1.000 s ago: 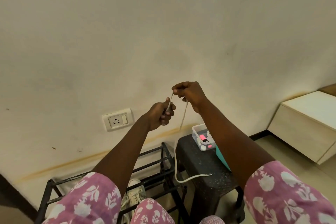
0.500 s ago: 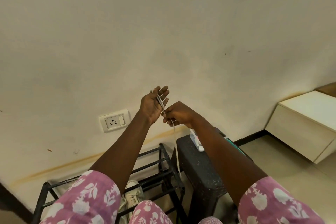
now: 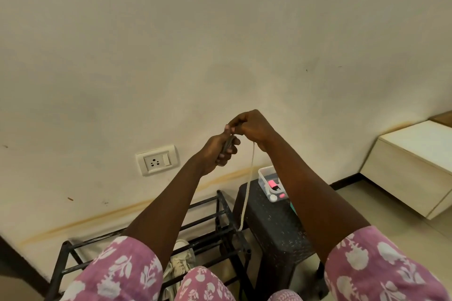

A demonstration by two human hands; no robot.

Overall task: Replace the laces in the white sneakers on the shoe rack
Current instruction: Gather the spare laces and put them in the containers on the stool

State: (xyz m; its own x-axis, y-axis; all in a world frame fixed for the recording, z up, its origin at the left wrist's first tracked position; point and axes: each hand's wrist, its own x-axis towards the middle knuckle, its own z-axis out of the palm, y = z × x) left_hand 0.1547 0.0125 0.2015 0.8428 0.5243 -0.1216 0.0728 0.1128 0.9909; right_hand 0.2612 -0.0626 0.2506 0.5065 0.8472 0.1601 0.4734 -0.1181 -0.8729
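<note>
Both hands are raised in front of the wall. My left hand has its fingers curled round a coiled part of the white lace. My right hand sits just above and to the right, pinching the lace near the left thumb. From the hands the lace hangs straight down to about the black stool's near-left corner. Below, a white sneaker with laces in it sits on the black metal shoe rack, partly hidden by my left sleeve and knee.
A black plastic stool stands right of the rack and carries a small clear box with pink items. A wall socket is on the left. A cream cabinet stands at the right on a tiled floor.
My right hand has risen from below the left hand to above it, drawing the lace up. My left hand's fingers, spread open half a second ago, are now curled round the lace.
</note>
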